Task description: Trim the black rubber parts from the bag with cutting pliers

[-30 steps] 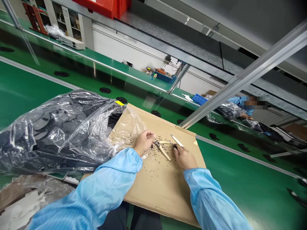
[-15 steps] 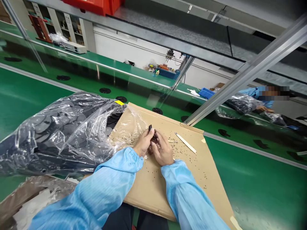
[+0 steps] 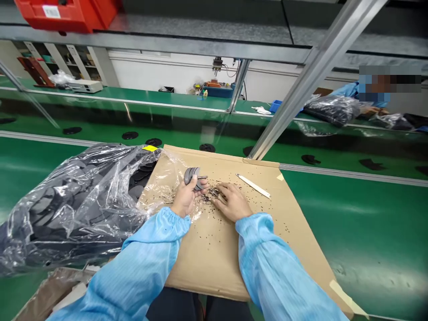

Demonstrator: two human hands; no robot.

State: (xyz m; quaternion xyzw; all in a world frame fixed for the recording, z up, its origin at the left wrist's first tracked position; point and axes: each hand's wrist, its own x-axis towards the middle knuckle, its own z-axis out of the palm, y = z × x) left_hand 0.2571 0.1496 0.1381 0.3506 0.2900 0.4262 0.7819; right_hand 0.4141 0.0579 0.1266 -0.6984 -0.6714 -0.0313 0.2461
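My left hand (image 3: 187, 196) grips a dark grey round plastic disc (image 3: 191, 175) with slots in it, raised above the cardboard sheet (image 3: 207, 263). A thin dark rod-like piece sticks out at the disc's right side. My right hand (image 3: 232, 201) rests low over the cardboard, thumb and fingers apart. Between them lies a small slender tool (image 3: 217, 194), its kind unclear. Many tiny dark bits (image 3: 207, 197) are scattered around both hands. A white flat stick (image 3: 253, 186) lies beyond my right hand.
A clear plastic bag (image 3: 76, 196) full of dark discs lies at the left, its mouth on the cardboard. Several dark discs (image 3: 130, 135) sit along the green belt behind. A slanted metal post (image 3: 301, 84) rises behind the cardboard. Another person (image 3: 374, 96) works at the far right.
My hands have parted. The left now holds the disc face up to view, left of where both worked on it; the right has come down to the cardboard. The view has tilted.
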